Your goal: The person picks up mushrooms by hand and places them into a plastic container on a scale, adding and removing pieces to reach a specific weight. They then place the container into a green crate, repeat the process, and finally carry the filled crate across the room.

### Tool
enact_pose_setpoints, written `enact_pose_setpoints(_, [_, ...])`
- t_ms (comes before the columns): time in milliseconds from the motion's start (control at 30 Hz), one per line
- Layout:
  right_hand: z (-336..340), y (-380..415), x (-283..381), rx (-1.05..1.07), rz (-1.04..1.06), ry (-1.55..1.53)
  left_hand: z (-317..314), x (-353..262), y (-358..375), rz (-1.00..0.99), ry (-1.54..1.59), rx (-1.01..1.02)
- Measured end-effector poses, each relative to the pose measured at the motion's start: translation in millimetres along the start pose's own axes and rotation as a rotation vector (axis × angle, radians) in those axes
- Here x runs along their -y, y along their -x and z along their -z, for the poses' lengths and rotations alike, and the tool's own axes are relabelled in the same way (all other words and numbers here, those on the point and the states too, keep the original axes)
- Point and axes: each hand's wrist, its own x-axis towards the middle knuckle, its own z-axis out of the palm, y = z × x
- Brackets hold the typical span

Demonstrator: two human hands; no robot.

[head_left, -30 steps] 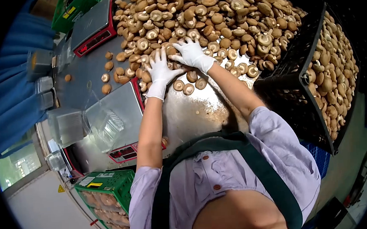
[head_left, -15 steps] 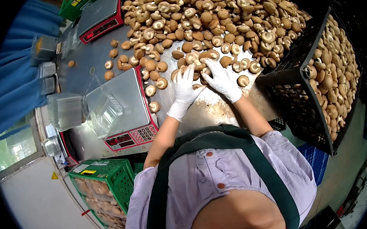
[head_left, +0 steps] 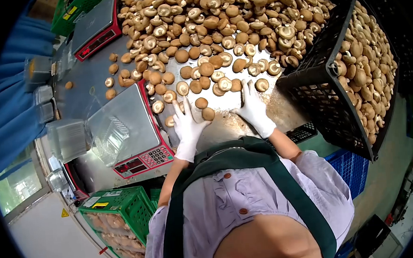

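Note:
Loose brown mushrooms [head_left: 206, 69] lie spread on the metal table [head_left: 227, 122] in front of me, some caps up and some gills up. My left hand [head_left: 187, 128], in a white glove, rests with fingers spread beside two mushrooms [head_left: 208, 113] on its right. Another mushroom [head_left: 169, 121] sits just left of its fingers. My right hand [head_left: 254, 111], gloved the same way, is open with its fingers pointing toward the scattered mushrooms. A single upturned mushroom [head_left: 262, 85] lies close to its right. Neither hand holds anything.
A large mushroom heap [head_left: 227, 12] covers the table's far side. On the left stand a red-edged scale [head_left: 156, 157] with a clear plastic tray [head_left: 113, 138], a second scale [head_left: 97, 44] and stacked clear boxes [head_left: 68, 140]. A black crate [head_left: 318, 83] of mushrooms leans at right; a green crate [head_left: 125, 202] stands below left.
Both hands have drawn back toward me and moved apart, leaving the clustered mushrooms more spread out on the table. The whole view has shifted slightly.

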Motion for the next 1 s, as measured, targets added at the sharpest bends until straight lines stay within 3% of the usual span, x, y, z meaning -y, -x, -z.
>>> enact_pose_setpoints(100, [4.6, -34.4, 14.1, 0.022, -0.052, -0.067, -5.0, -2.6, -33.8, -0.01, 0.095, -0.083])
enact_pose_setpoints(200, [2.5, -73.7, 13.9, -0.06, 0.099, -0.101, 7.6, -7.9, -72.4, -0.064, 0.299, -0.109])
enact_pose_setpoints(267, [17.9, -96.5, 22.7, 0.121, 0.102, -0.135, 10.1, -5.9, -101.4, -0.108, 0.258, -0.046])
enact_pose_setpoints(333, [9.4, -115.6, 15.8, 0.053, 0.267, -0.168, 23.6, -6.2, -124.1, -0.133, 0.167, 0.107])
enact_pose_setpoints(400, [12.3, -128.0, 16.4, 0.174, 0.262, -0.195, 22.5, 4.2, -145.4, -0.156, 0.224, 0.173])
enact_pose_setpoints(567, [11.8, -129.1, 22.7, 0.287, 0.383, -0.405, 34.9, 4.7, -148.8, -0.213, 0.308, 0.27])
enact_pose_setpoints(600, [2.2, -127.7, 25.4, 0.298, 0.412, -0.594, 31.3, 4.2, -143.1, -0.212, 0.357, 0.249])
enact_pose_setpoints(733, [-11.8, -137.4, 50.2, 0.233, 0.508, -0.517, 18.9, 13.3, -139.5, -0.211, 0.321, 0.176])
enact_pose_setpoints(800, [-8.5, -148.5, 59.1, 0.35, 0.503, -0.59, 9.9, 26.3, -148.7, -0.215, 0.745, 0.158])
enact_pose_setpoints(967, [-11.5, -163.7, 67.2, 0.326, 0.476, -0.54, 9.8, 23.0, -150.6, -0.151, 0.991, 0.101])
enact_pose_setpoints(1000, [-6.4, -163.5, 69.9, 0.354, 0.393, -0.529, 10.4, 22.4, -150.2, -0.153, 0.991, 0.097])
